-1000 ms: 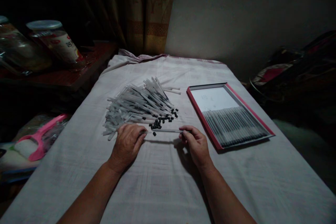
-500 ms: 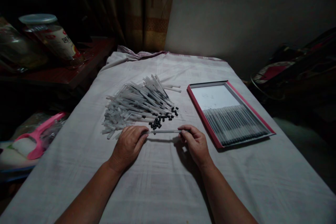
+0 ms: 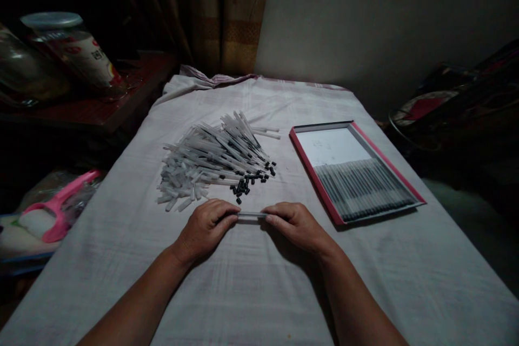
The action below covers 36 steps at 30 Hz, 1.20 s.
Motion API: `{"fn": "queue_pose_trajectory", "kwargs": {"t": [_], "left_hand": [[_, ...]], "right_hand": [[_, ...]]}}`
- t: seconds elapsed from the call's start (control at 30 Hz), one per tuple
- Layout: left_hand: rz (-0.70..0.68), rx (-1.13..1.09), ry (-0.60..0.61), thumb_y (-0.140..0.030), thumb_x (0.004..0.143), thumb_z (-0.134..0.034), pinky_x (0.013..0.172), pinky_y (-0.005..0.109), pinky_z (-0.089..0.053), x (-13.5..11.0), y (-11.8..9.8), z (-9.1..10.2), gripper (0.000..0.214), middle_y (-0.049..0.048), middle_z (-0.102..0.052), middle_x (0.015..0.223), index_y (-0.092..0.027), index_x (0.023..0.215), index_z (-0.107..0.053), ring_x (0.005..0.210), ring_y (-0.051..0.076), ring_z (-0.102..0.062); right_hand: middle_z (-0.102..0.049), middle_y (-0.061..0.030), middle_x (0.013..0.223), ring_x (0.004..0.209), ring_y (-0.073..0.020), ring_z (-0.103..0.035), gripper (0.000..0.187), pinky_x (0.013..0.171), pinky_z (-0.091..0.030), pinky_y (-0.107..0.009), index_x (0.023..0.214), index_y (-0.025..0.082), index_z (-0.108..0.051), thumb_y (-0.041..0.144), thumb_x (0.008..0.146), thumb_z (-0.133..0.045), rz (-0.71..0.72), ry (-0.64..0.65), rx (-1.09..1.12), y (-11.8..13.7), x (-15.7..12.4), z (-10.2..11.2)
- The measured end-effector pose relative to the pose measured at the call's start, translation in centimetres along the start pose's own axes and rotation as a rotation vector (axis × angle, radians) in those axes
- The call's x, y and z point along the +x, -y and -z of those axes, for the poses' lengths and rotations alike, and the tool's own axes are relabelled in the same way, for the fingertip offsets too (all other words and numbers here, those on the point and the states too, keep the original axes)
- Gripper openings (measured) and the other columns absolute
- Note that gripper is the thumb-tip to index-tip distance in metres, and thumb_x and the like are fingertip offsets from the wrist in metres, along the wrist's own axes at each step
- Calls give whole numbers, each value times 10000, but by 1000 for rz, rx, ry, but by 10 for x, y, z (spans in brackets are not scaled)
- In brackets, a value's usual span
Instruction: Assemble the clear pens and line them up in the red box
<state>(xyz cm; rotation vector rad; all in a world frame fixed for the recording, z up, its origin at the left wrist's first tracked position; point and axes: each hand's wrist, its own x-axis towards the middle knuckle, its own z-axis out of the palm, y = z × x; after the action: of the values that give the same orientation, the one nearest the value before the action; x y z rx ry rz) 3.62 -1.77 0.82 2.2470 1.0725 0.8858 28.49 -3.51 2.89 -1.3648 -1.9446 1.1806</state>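
Observation:
My left hand (image 3: 205, 227) and my right hand (image 3: 295, 223) both pinch one thin clear pen (image 3: 250, 215), held level just above the white cloth (image 3: 251, 281). Only a short middle stretch of the pen shows between the fingers. Just beyond the hands lies a heap of clear pens (image 3: 214, 159) with several small black caps (image 3: 243, 186) scattered at its near right edge. To the right sits a flat red-edged box (image 3: 308, 165) with a row of pens (image 3: 363, 189) laid side by side in its near half.
A dark wooden side table (image 3: 93, 113) at the left carries a plastic jar (image 3: 77, 51) with a pale lid. A pink-handled tool (image 3: 60, 203) lies low at the left. Dark bags (image 3: 454, 102) sit at the right. A curtain (image 3: 227, 11) hangs behind.
My hands have drawn closer together along the pen, so less of it shows between them. They also sit slightly nearer to me than before.

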Motion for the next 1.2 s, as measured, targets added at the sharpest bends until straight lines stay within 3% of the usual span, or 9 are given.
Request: {"fn": "queue_pose_trajectory", "kwargs": {"t": [0.4, 0.63, 0.7, 0.8, 0.83, 0.9, 0.97, 1.03, 1.2], "left_hand": [[13, -23, -17, -220, 892, -630, 729, 284, -530, 0, 1, 0, 99, 25, -749, 843, -213, 938, -716, 780, 165, -688], [105, -20, 14, -265, 879, -613, 787, 317, -558, 4, 0, 2, 144, 41, -748, 914, -226, 982, -706, 843, 189, -699], [139, -42, -24, -278, 866, -621, 800, 330, -567, 4, 1, 0, 258, 53, -743, 997, -233, 1115, -673, 886, 198, -703], [204, -89, -74, -292, 867, -610, 778, 321, -580, 4, 6, -3, 389, 68, -731, 1066, -226, 1251, -603, 909, 200, -709], [211, -90, -80, -293, 871, -601, 779, 320, -581, 4, 7, -3, 384, 68, -734, 1059, -222, 1249, -605, 906, 199, -712], [183, -55, -74, -295, 874, -592, 807, 331, -579, 4, 9, -4, 334, 63, -745, 1027, -219, 1196, -640, 898, 203, -714], [131, 3, -65, -301, 879, -585, 830, 342, -573, 4, 10, -4, 270, 56, -754, 994, -225, 1120, -679, 892, 207, -714], [92, 43, -65, -313, 892, -572, 830, 340, -572, 5, 10, -4, 230, 54, -758, 975, -229, 1062, -701, 889, 206, -714], [74, 66, -75, -310, 915, -542, 824, 328, -574, 6, 7, -4, 224, 52, -761, 961, -222, 1037, -708, 877, 198, -717]], "right_hand": [[-733, -44, 795, 747, -163, -663, 250, 703, -461, -249, 937, 189, -765, 248, 933, -522, 70, -12, -105, -1, 1, -4], [-741, -31, 823, 776, -169, -664, 244, 713, -473, -255, 888, 210, -758, 237, 915, -517, 26, -60, -130, 11, -2, -6], [-745, -40, 840, 786, -179, -671, 228, 726, -487, -271, 884, 217, -762, 246, 893, -536, 39, -188, -121, 9, -6, 3], [-746, -78, 882, 841, -218, -673, 236, 776, -509, -328, 879, 211, -768, 322, 864, -560, 21, -651, -120, -7, -18, 31], [-744, -85, 878, 849, -231, -671, 257, 787, -511, -348, 869, 210, -772, 364, 853, -566, -27, -832, -149, -16, -23, 43], [-746, -96, 878, 855, -254, -668, 302, 793, -508, -370, 862, 196, -782, 424, 804, -593, -168, -1042, -259, -36, -36, 67], [-753, -100, 881, 840, -265, -667, 328, 770, -498, -374, 847, 193, -794, 435, 783, -581, -334, -1106, -380, -53, -47, 85], [-757, -94, 888, 836, -268, -662, 327, 722, -480, -360, 850, 206, -803, 418, 786, -562, -478, -1078, -502, -65, -53, 92], [-752, -99, 935, 840, -259, -654, 333, 678, -431, -340, 911, 217, -806, 370, 847, -518, -618, -956, -753, -67, -51, 81]]}}
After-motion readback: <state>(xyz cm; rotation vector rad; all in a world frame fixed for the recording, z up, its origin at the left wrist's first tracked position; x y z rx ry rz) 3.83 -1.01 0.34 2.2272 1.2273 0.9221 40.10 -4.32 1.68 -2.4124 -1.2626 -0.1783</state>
